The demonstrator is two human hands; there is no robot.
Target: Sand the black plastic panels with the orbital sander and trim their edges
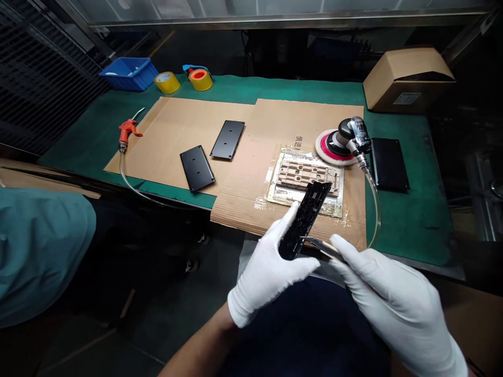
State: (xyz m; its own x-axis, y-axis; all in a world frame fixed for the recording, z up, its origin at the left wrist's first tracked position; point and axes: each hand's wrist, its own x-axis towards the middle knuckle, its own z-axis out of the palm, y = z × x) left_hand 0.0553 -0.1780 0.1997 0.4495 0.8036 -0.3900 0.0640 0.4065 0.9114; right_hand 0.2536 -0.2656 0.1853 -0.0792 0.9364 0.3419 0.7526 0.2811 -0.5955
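My left hand (271, 269), in a white glove, is closed round the lower end of a black plastic panel (304, 220), tilted so that its ribbed inner side shows. In my gloved right hand (393, 293) is a pair of thin dark tweezers (324, 246), pinched between thumb and fingers. The tips reach the panel's right edge; whether they grip anything is too small to tell. Just beyond the panel lies a slotted brown fixture block (298, 175) on a light base plate (277, 193), taped to cardboard.
A round pad sander (341, 141) with a hose rests right of the fixture. Black panels (197, 168) lie on the cardboard (157, 136), another panel (390, 163) at right. An orange air gun (128, 131), tape rolls (167, 82), blue bin (131, 73) and carton (408, 81) surround them. A person's sleeve (43, 251) is at left.
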